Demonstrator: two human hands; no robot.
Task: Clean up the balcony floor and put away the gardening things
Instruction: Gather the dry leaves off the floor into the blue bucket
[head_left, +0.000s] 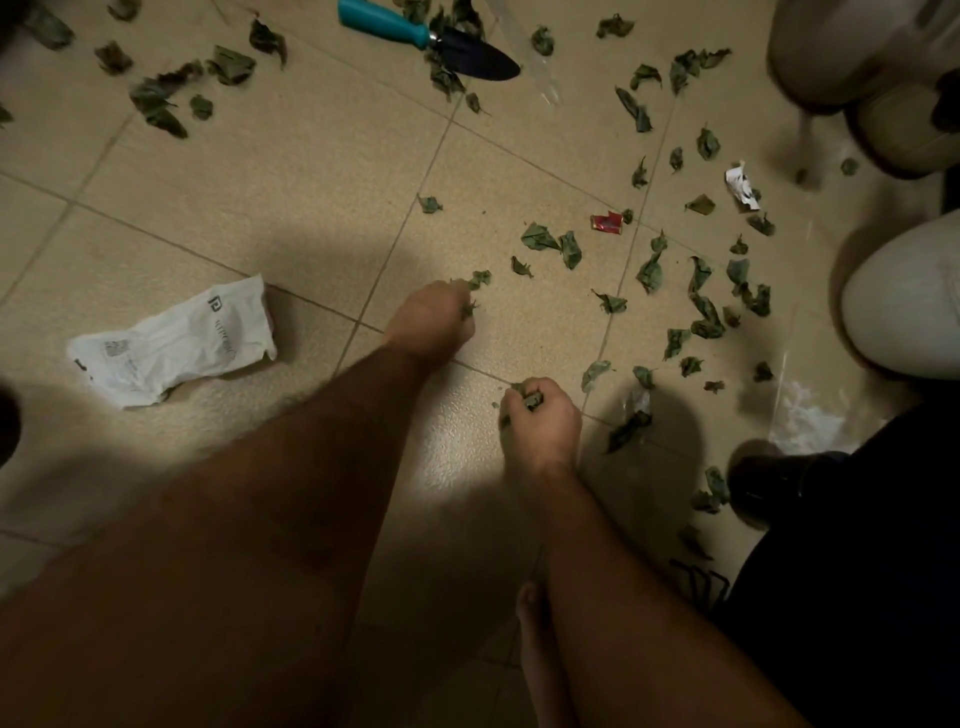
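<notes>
While dry leaves (550, 244) lie scattered over the tiles (291, 171), some are clenched in the left hand (434, 319) and in the right hand (540, 415); a trowel (431, 39) lies beyond.

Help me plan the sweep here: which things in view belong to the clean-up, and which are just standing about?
Part of the job:
dried leaves on the floor
leaves gripped in left hand and right hand
trowel
white bag
red wrapper
crumpled paper

Just standing about:
pots at right
</notes>
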